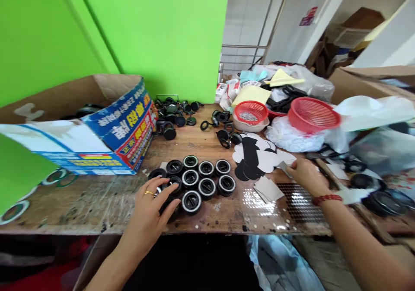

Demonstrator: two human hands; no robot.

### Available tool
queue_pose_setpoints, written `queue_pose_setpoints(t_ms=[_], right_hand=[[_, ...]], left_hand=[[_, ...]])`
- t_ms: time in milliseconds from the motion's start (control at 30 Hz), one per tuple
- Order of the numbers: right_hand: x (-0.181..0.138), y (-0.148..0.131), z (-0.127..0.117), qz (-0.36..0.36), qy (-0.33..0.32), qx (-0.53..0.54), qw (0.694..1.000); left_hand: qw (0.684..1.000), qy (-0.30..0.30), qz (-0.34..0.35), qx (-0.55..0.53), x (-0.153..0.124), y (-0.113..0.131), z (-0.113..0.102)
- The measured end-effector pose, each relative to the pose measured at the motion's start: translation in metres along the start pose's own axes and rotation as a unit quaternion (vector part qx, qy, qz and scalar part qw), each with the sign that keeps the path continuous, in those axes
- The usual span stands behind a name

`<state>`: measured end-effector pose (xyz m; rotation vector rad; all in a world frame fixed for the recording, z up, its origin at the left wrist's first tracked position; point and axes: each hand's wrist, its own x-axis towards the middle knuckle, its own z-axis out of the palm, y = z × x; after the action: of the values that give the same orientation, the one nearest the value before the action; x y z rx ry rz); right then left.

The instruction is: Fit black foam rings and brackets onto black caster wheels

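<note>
My left hand (154,202) rests at the left side of a cluster of round black cup-like parts (191,202), several with white rims. Its fingers are spread and curved over the nearest parts, with the thumb apart, and it partly hides them. I cannot see it clasping any one part. Over on the right, my right hand (306,175) pinches a small thin grey card (285,168) between thumb and fingertips. Similar square cards (268,190) lie just left of and below that hand. Beyond them are flat white and black cut-out pieces (251,157), overlapping in a pile.
A blue-and-white cardboard box (106,139) stands at the left. Black assembled parts (177,111) lie along the back. Red baskets (314,114) and plastic bags crowd the right, with a wooden-handled tool (329,174) beside my right wrist. A perforated dark mat (303,204) lies near the front edge.
</note>
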<state>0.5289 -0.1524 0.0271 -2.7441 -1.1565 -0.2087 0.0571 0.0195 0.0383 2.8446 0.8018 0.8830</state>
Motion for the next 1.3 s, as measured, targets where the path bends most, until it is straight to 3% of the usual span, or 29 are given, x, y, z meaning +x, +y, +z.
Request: queue_pose_setpoints(t_ms=[233, 300, 367, 467, 533, 633, 700, 800, 933, 1133, 1300], right_hand=[[0.018, 0.016, -0.004, -0.032, -0.048, 0.035, 0.998], [0.018, 0.016, -0.013, -0.033, -0.01, 0.025, 0.999], [0.01, 0.0, -0.023, -0.058, 0.073, 0.019, 0.995], [-0.02, -0.065, -0.035, -0.192, 0.163, 0.112, 0.961], [-0.047, -0.126, -0.037, -0.303, 0.159, 0.225, 0.912], [-0.083, -0.21, -0.027, -0.427, 0.131, 0.296, 0.844], [-0.098, -0.249, -0.017, -0.467, 0.132, 0.301, 0.821], [-0.106, -0.282, -0.003, -0.51, 0.122, 0.282, 0.804], [-0.106, -0.297, 0.005, -0.546, 0.107, 0.246, 0.794], [-0.104, -0.298, 0.009, -0.577, 0.061, 0.198, 0.79], [-0.1, -0.293, 0.007, -0.562, 0.05, 0.215, 0.797]], left_hand=[[0.996, 0.028, -0.087, 0.01, -0.015, -0.013, -0.012], [0.994, 0.036, -0.1, 0.009, -0.019, -0.016, -0.012], [0.993, 0.031, -0.111, 0.009, -0.023, -0.02, -0.01], [0.991, 0.022, -0.129, 0.011, -0.026, -0.025, -0.006], [0.989, 0.019, -0.143, 0.011, -0.027, -0.026, -0.001], [0.987, 0.012, -0.16, 0.003, -0.026, -0.027, 0.004], [0.985, 0.003, -0.171, -0.002, -0.026, -0.027, 0.005], [0.983, -0.008, -0.183, -0.007, -0.026, -0.027, 0.005], [0.983, -0.021, -0.184, -0.001, -0.025, -0.026, 0.005], [0.985, -0.044, -0.167, 0.022, -0.02, -0.022, 0.005], [0.986, -0.05, -0.156, 0.037, -0.016, -0.02, 0.0]])
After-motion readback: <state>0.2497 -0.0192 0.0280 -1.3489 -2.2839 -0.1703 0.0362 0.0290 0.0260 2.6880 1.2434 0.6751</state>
